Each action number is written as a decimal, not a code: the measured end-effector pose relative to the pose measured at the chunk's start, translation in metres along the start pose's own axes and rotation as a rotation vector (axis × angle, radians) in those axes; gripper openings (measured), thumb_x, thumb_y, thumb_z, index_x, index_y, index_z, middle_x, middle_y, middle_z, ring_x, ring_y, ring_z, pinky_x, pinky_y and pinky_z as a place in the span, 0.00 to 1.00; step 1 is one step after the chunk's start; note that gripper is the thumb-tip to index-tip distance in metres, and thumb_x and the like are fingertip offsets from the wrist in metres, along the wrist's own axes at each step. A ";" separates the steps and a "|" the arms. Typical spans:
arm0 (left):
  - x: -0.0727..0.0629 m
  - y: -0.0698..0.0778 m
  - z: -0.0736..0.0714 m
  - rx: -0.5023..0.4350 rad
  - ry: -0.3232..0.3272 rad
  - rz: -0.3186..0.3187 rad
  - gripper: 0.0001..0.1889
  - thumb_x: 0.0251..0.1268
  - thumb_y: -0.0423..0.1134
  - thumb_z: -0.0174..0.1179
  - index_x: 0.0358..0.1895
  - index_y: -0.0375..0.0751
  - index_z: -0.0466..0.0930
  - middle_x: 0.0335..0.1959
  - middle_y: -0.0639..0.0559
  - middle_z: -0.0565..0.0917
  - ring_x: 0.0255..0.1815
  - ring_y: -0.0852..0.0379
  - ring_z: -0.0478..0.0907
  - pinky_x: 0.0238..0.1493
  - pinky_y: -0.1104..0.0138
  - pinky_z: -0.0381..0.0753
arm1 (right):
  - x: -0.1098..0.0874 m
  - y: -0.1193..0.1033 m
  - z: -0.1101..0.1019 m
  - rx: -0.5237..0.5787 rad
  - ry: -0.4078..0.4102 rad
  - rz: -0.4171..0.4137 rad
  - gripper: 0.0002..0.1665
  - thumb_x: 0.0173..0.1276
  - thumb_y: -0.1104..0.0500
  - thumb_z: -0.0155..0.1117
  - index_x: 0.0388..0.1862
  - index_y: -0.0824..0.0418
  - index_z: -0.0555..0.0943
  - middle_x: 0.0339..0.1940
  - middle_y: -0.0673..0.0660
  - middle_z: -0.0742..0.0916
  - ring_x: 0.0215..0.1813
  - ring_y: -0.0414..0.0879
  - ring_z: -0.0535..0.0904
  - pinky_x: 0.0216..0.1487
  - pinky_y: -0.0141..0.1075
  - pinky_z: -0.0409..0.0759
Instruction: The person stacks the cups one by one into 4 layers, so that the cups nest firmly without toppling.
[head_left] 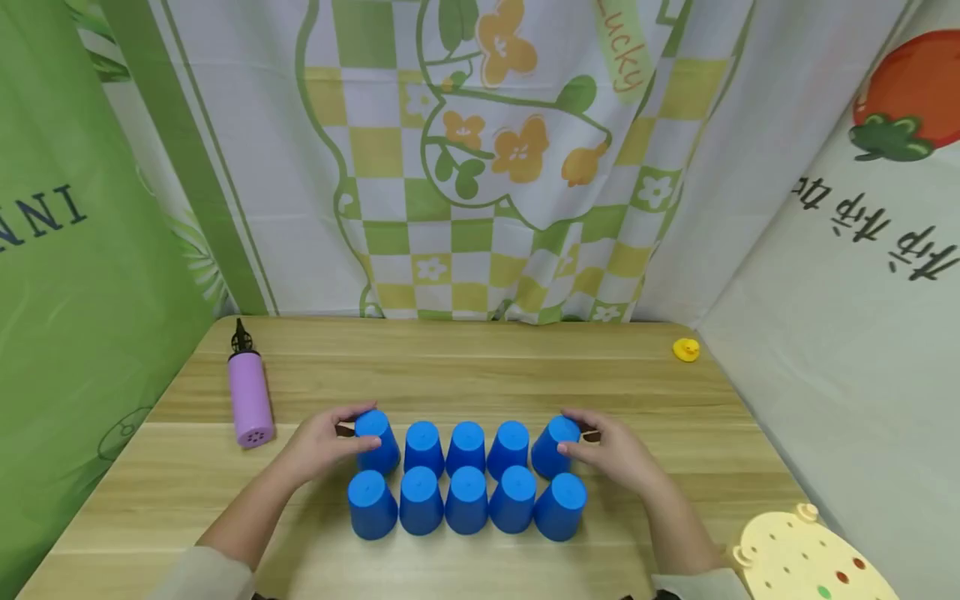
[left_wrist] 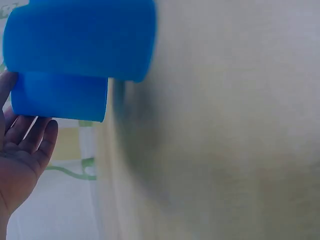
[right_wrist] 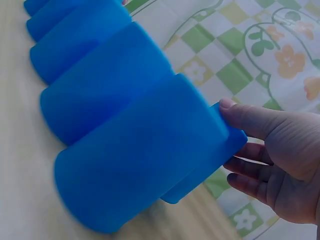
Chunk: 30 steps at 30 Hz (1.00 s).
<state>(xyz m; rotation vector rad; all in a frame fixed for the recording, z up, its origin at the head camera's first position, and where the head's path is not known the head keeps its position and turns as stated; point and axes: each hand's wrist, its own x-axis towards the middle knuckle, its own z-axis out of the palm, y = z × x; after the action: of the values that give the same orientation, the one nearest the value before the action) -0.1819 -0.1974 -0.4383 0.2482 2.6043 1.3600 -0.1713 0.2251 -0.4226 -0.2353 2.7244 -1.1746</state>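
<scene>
Blue cups stand upside down on the wooden table in two rows, several in each. At the left end of the back row, my left hand (head_left: 326, 442) holds a blue cup (head_left: 381, 450) between thumb and fingers. My right hand (head_left: 611, 450) holds the blue cup (head_left: 551, 454) at the right end of that row in the same way. Nearer to me is the front row, with a middle cup (head_left: 467, 504). In the right wrist view a front-row cup (right_wrist: 140, 155) partly hides the held cup (right_wrist: 200, 172). The left wrist view shows the left-held cup (left_wrist: 60, 97) behind another.
A purple hand pump (head_left: 251, 400) lies at the table's left side. Far right sits a small yellow rubber duck (head_left: 686, 349). A pale yellow spotted object (head_left: 802, 558) is at the lower right. A patterned curtain (head_left: 480, 167) hangs behind the wooden table (head_left: 480, 367).
</scene>
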 end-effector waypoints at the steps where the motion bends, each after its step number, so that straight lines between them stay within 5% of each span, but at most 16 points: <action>1: 0.002 0.002 -0.003 0.008 0.006 0.008 0.35 0.61 0.50 0.67 0.68 0.36 0.70 0.61 0.33 0.78 0.53 0.42 0.81 0.49 0.56 0.85 | 0.002 -0.003 -0.002 -0.003 0.004 -0.013 0.33 0.66 0.50 0.68 0.67 0.61 0.74 0.59 0.60 0.83 0.59 0.55 0.78 0.60 0.52 0.78; 7: 0.025 0.025 -0.023 0.025 0.063 0.089 0.35 0.62 0.49 0.67 0.69 0.36 0.69 0.63 0.32 0.76 0.53 0.38 0.81 0.47 0.55 0.86 | 0.021 -0.025 -0.019 -0.038 0.043 -0.118 0.34 0.67 0.52 0.67 0.67 0.67 0.73 0.58 0.65 0.83 0.58 0.59 0.79 0.58 0.52 0.80; 12: 0.053 0.054 -0.026 0.029 0.072 0.127 0.35 0.63 0.49 0.66 0.70 0.38 0.68 0.65 0.34 0.75 0.56 0.36 0.80 0.49 0.53 0.85 | 0.044 -0.048 -0.029 -0.048 0.060 -0.106 0.35 0.68 0.51 0.66 0.70 0.63 0.71 0.60 0.65 0.82 0.58 0.61 0.79 0.54 0.49 0.82; 21: 0.103 0.091 -0.001 0.074 0.036 0.144 0.34 0.62 0.50 0.67 0.70 0.42 0.69 0.65 0.38 0.76 0.65 0.40 0.73 0.60 0.48 0.77 | 0.090 -0.077 -0.019 -0.078 0.042 -0.051 0.37 0.67 0.46 0.66 0.72 0.58 0.69 0.63 0.63 0.80 0.64 0.59 0.76 0.56 0.50 0.81; 30: 0.127 0.089 0.029 0.107 0.016 0.081 0.33 0.63 0.50 0.66 0.68 0.40 0.71 0.64 0.38 0.78 0.63 0.41 0.75 0.61 0.50 0.78 | 0.123 -0.073 0.007 -0.048 0.034 0.012 0.36 0.67 0.48 0.67 0.70 0.60 0.70 0.62 0.64 0.81 0.63 0.59 0.77 0.57 0.49 0.81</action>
<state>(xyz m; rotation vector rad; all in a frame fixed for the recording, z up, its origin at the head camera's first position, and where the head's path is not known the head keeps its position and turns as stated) -0.2926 -0.0946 -0.3931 0.3635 2.7119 1.2531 -0.2834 0.1453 -0.3852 -0.2068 2.7814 -1.1217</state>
